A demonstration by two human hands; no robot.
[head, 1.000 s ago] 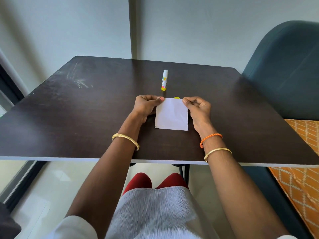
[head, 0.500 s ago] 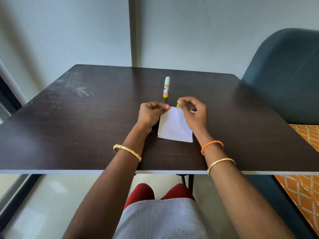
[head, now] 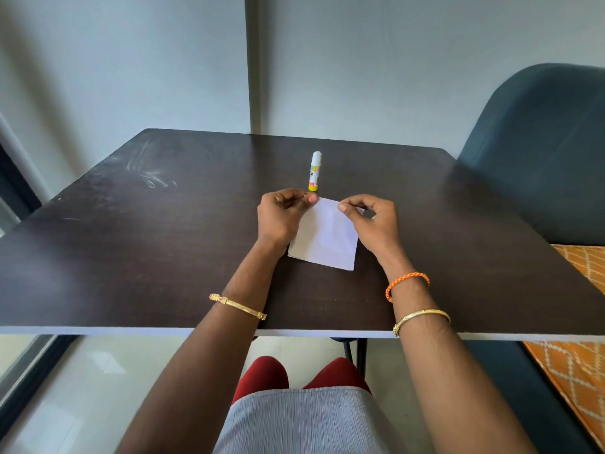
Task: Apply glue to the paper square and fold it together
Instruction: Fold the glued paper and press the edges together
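Observation:
A white paper square (head: 325, 235) lies on the dark table (head: 163, 257), turned slightly clockwise, its far edge lifted a little. My left hand (head: 281, 217) pinches the paper's far left corner between thumb and fingers. My right hand (head: 371, 221) pinches the far right corner. A glue stick (head: 315, 172) with a white cap and a yellow base stands upright just behind the paper, close to my left fingertips and apart from them.
A dark teal chair (head: 540, 152) stands at the table's right side. An orange patterned cloth (head: 576, 371) lies below it on the right. The wall is close behind the table's far edge. My knees show under the near edge.
The paper has turned a little clockwise and its far edge has come up. Both hands kept their hold on the far corners, the right one shifting back toward its corner.

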